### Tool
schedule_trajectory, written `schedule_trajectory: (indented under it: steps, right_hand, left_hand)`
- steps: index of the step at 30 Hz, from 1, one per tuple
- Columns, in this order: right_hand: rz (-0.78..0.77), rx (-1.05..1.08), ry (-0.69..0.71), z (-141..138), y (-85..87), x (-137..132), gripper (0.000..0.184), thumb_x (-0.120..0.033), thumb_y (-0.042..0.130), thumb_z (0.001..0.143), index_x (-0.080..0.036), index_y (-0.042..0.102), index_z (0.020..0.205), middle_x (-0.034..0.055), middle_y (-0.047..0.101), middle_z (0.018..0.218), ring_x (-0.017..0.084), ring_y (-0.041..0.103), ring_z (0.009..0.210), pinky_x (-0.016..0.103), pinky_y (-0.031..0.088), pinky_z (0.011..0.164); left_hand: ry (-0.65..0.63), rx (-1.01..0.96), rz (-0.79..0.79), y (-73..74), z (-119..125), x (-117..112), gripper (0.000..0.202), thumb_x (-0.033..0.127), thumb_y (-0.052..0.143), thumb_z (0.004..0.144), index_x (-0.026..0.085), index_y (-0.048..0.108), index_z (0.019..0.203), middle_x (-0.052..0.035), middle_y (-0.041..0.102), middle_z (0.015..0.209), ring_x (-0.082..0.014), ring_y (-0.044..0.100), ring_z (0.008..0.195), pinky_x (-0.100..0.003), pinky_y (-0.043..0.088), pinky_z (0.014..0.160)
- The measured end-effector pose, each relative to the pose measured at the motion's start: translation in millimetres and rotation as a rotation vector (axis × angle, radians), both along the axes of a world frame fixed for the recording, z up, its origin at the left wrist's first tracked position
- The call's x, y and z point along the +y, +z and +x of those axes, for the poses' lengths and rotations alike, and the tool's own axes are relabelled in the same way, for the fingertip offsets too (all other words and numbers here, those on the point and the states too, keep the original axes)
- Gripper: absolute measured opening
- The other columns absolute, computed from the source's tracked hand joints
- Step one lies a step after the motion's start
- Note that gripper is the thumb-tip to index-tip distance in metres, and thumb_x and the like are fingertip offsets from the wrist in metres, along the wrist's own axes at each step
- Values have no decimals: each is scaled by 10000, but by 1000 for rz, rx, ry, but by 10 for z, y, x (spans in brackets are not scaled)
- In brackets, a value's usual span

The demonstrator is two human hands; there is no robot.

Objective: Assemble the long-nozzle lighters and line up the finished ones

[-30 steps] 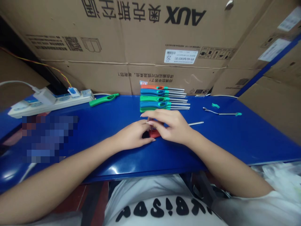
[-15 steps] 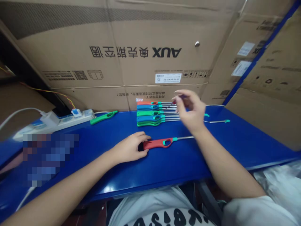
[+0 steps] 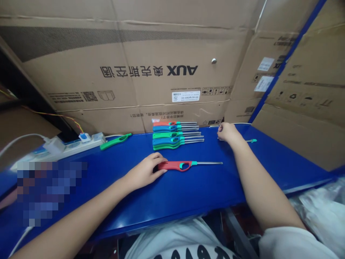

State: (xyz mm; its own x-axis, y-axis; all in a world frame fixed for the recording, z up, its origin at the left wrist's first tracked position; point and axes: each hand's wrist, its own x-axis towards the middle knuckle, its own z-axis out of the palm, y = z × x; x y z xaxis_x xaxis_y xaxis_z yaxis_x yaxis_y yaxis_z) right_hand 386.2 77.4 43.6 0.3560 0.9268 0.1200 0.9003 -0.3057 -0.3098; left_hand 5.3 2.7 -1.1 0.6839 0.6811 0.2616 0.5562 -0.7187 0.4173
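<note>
A long gas lighter [image 3: 172,165] with a red handle, turquoise trigger and bare metal tube lies flat on the blue table, its tube pointing right. Around the handle's left end close the thumb and fingers of my left hand [image 3: 148,168]. My right hand [image 3: 228,132] is at the back right of the table, fingers pinched together; whatever they hold is hidden. Just past its wrist lies a thin metal rod with a turquoise end piece [image 3: 253,140]. Several lighters [image 3: 165,135] in orange, blue and green are stacked in a row behind the red one, tubes also to the right.
A green lighter handle [image 3: 114,141] lies at the back left, beside a white power strip [image 3: 72,144] with plugs and cables. Cardboard sheets [image 3: 145,46] wall the table at the back and right. A blurred-out patch [image 3: 51,194] covers something at the left.
My right hand has moved from above the stacked lighters to the right and down to the table; the thin red-ended tool seen in it earlier is hidden. My left hand stays on the red lighter.
</note>
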Motion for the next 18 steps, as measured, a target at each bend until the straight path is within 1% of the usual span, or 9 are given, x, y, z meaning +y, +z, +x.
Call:
schedule_trajectory:
  steps: [3, 6, 9, 11, 12, 13, 15, 16, 18]
  right_hand:
    - [-159, -4, 6, -42, -71, 24, 271, -1, 674, 719, -149, 727, 939, 128, 753, 847, 240, 739, 805, 312, 548, 755]
    - [-249, -17, 26, -83, -109, 15, 241, -40, 684, 730, -174, 735, 924, 128, 753, 883, 264, 739, 889, 350, 549, 815]
    - [-260, -24, 61, -98, -96, -10, 199, -90, 695, 754, -190, 741, 920, 140, 756, 998, 291, 718, 1024, 369, 535, 872]
    - [-229, -18, 89, -91, -57, -34, 182, -127, 696, 785, -180, 743, 952, 165, 739, 1129, 311, 692, 1100, 377, 526, 895]
    - [-209, -6, 110, -85, -30, -52, 181, -155, 685, 816, -172, 741, 987, 173, 728, 1176, 308, 690, 1102, 373, 524, 898]
    - [-193, 17, 142, -80, 3, -75, 189, -193, 664, 858, -166, 735, 1031, 173, 723, 1199, 291, 699, 1071, 360, 526, 889]
    - [-197, 93, 238, -72, 77, -139, 225, -293, 616, 936, -172, 722, 1093, 146, 744, 1164, 232, 721, 937, 311, 539, 812]
    - [-223, 135, 296, -70, 115, -177, 245, -347, 595, 962, -182, 723, 1090, 122, 761, 1119, 202, 721, 865, 283, 542, 752]
    - [-301, 253, 422, -72, 183, -249, 294, -436, 577, 981, -189, 737, 995, 89, 781, 1028, 166, 703, 767, 242, 525, 632]
  left_hand:
    - [2, -36, 35, -54, -28, 55, 283, 327, 604, 980, 201, 671, 1225, -102, 670, 1171, -245, 667, 1090, -405, 568, 998]
    - [-3, -58, 69, -72, -51, 88, 282, 320, 592, 992, 208, 650, 1245, -102, 659, 1185, -243, 664, 1094, -411, 569, 1003]
    - [-7, -87, 135, -51, -58, 91, 276, 310, 579, 1003, 218, 632, 1258, -104, 644, 1203, -243, 658, 1109, -409, 567, 1007]
    - [-8, -106, 189, -19, -59, 83, 281, 296, 566, 1012, 223, 618, 1279, -106, 632, 1218, -242, 655, 1119, -399, 567, 1003]
    - [-6, -118, 220, 1, -61, 79, 288, 287, 558, 1017, 224, 608, 1294, -108, 625, 1226, -239, 653, 1122, -391, 568, 998]
    - [-2, -130, 256, 25, -65, 77, 296, 278, 549, 1022, 224, 595, 1310, -111, 618, 1230, -236, 650, 1122, -383, 569, 991]
    - [13, -154, 342, 76, -81, 82, 319, 260, 531, 1032, 223, 563, 1347, -116, 604, 1231, -231, 640, 1127, -372, 567, 987]
    - [27, -167, 387, 102, -93, 90, 327, 253, 524, 1035, 222, 552, 1359, -118, 598, 1228, -231, 634, 1133, -370, 564, 989]
    - [65, -192, 464, 150, -120, 120, 328, 249, 522, 1035, 216, 548, 1360, -119, 592, 1218, -235, 624, 1143, -370, 555, 998]
